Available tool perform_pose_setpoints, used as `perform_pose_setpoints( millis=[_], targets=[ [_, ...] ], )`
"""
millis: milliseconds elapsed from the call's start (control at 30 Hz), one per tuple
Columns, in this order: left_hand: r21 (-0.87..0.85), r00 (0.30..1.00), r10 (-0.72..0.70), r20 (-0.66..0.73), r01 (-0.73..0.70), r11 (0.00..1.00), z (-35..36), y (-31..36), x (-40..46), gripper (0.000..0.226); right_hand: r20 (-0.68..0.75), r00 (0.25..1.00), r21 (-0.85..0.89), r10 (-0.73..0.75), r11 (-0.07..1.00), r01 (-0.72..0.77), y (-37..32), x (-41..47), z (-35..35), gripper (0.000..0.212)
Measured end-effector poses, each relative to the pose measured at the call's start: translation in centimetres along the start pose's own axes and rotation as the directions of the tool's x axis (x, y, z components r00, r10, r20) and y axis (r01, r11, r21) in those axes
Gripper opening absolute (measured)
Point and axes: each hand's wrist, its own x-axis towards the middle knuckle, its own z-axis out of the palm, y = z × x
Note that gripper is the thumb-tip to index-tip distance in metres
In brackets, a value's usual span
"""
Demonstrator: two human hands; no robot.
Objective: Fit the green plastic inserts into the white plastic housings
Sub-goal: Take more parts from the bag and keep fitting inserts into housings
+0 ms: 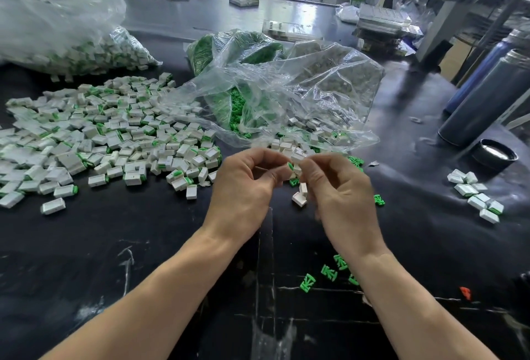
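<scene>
Left hand (246, 184) & right hand (341, 190) raised together over table (143, 245) centre, fingertips pinching 1 white housing (296, 159) w/ green insert (290, 166) showing at its left end. Both hands curled onto that piece. 2 more white housings (301, 194) just below, between the hands. Big heap of fitted pieces (109, 136) toward left edge. Clear bag of green inserts (243, 95) behind hands. Loose green inserts (327, 273) near front edge, by right forearm. Small cluster of housings (476, 194) at right edge.
</scene>
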Motion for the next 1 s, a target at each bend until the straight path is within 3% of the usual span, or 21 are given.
perform_pose_setpoints(
  millis=[67, 267, 533, 800, 1000],
  targets=[
    [-0.023, 1.000, 0.015, 0.007, -0.014, 1.000, -0.17, 0.10, 0.03, 0.012, 0.036, 0.998, -0.049, -0.045, 0.998, 0.047, -0.13, -0.02, -0.04, 0.004],
    [-0.017, 0.996, 0.064, 0.058, -0.063, 0.998, -0.42, 0.47, 0.05, 0.022, 0.084, 0.994, -0.054, -0.067, 0.996, 0.071, -0.13, 0.07, -0.09, 0.016],
    [-0.025, 0.992, 0.062, 0.107, -0.060, 0.998, -0.64, 0.47, 0.12, 0.025, 0.121, 0.991, -0.089, -0.053, 0.994, 0.064, 0.58, 0.54, -0.11, 0.002],
    [-0.069, 0.991, 0.034, 0.133, -0.025, 0.997, -0.71, 0.78, 0.31, 0.019, 0.108, 0.993, -0.051, -0.053, 0.997, 0.059, 0.64, 0.53, -0.34, 0.022],
    [-0.057, 0.991, 0.022, 0.131, -0.015, 0.998, -0.77, 1.03, 0.30, 0.018, 0.109, 0.992, -0.042, -0.057, 0.997, 0.061, 0.33, 0.56, -0.37, 0.005]
  ],
)
